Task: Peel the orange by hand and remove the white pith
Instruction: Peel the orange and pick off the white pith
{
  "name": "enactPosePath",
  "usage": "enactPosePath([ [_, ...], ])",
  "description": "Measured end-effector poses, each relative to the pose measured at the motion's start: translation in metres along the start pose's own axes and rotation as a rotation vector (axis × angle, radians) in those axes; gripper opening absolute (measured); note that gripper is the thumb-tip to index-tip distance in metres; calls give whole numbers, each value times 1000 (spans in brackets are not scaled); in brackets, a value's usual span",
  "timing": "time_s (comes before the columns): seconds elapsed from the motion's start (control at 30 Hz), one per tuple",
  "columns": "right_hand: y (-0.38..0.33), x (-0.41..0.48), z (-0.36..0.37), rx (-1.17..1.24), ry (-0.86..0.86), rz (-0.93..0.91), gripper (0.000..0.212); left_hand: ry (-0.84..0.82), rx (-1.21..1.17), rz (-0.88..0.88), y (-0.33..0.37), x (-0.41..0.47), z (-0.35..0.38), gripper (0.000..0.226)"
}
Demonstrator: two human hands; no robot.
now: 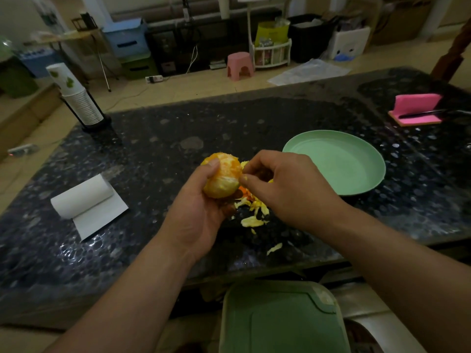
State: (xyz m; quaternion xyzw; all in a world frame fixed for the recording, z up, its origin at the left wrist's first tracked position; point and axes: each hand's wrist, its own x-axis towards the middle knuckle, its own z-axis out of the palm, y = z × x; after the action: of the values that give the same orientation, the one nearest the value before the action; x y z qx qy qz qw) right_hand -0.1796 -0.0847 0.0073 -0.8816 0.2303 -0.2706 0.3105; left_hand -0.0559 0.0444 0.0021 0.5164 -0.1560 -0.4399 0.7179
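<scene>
Dark speckled table (178,128) under me, green plate (336,161) off to the right, I'd guess for the cleaned fruit. Paper roll (81,197) sits to the left, handy for sticky fingers. My left hand (196,207) cups the orange (223,177) above the table, fingers curled underneath, thumb pressed on top to steady it. Most of the skin looks off, and peel scraps (252,215) lie on the table right below. My right hand (288,187) is angled in from the side, wrist bent, with its fingertips (242,184) pinched on a pale bit of pith (245,177) at the orange's right flank.
</scene>
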Motion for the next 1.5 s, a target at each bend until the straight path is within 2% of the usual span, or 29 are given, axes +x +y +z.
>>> enactPosePath([
  [0.23,-3,-2,2,-180,62,-73,7,117,107,70,-4,2,2,69],
  [0.4,0,1,4,-139,74,3,9,50,-22,31,-3,-1,4,42],
  [0.47,13,7,5,-142,42,98,8,24,-129,-28,-1,-2,1,47],
  [0.57,28,12,5,-185,-101,241,15,10,-252,-79,3,-2,-3,62],
  [0.63,31,13,6,-196,-129,271,15,54,-261,-69,3,0,-3,60],
  [0.67,29,13,5,-192,-118,265,23,76,-248,-56,4,1,-2,58],
  [0.7,26,14,6,-164,-104,255,26,93,-235,-42,3,1,-1,57],
  [0.8,7,11,3,30,-101,229,6,108,-198,-24,2,2,0,45],
  [0.87,-4,7,3,150,-129,237,16,102,-140,-21,0,2,1,34],
  [1.0,-15,0,11,365,-167,330,29,82,-113,-9,-3,3,5,37],
  [1.17,-8,2,3,418,-79,315,24,37,-146,-9,4,-3,6,40],
  [1.27,-7,2,0,444,-69,301,19,38,-157,-18,5,-3,4,38],
  [1.5,-7,1,6,499,-73,317,17,4,-160,-24,7,2,-5,50],
])
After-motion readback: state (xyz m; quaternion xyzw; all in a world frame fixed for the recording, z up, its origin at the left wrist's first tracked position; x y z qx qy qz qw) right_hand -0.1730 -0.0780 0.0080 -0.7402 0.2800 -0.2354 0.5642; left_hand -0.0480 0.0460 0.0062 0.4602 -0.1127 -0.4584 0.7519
